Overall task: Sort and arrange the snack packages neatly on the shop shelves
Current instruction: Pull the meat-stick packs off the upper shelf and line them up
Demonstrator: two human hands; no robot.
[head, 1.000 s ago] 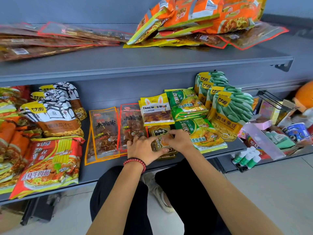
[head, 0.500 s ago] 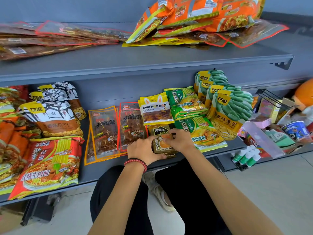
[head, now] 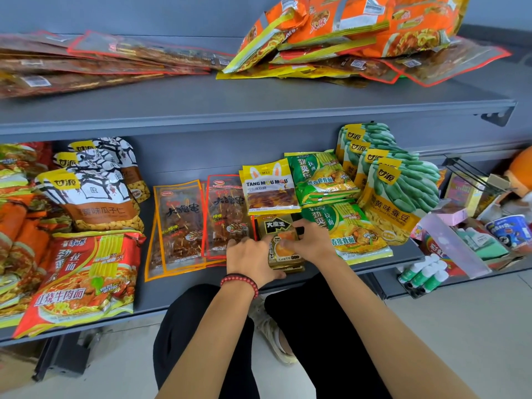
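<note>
We look down from head height at a grey lower shelf (head: 149,295) crowded with flat snack bags; near its front edge, at the middle, lies a short stack of small dark packets (head: 283,249) with gold trim and an orange window; this is the item being handled. The left hand (head: 250,262), with a red bead bracelet (head: 239,280) at its wrist, is curled against the stack's left side and grips it there; the right hand (head: 309,240) is curled over the far right corner, its thumb on the top packet, gripping too. To the left, touching or nearly touching the stack, lie the clear skewer packs (head: 178,226); just beyond it stands a yellow rabbit candy bag (head: 269,188); to the right lie green noodle packs (head: 348,228), and farther right the upright bean bags (head: 400,191). The upper shelf (head: 259,102) carries loose, untidy heaps. We judge the packets light and glossy, so likely to slide over one another; they look vacuum-sealed and fairly stiff at the edges but soft in the middle, and not fragile. We would hold the stack by its two long sides at once, pressing inward so the layers stay squared, rather than lifting by the top packet alone; a grip on a sealed edge should give better purchase than one on the slick printed face; the tight gap between neighbours leaves little room for fingers.
</note>
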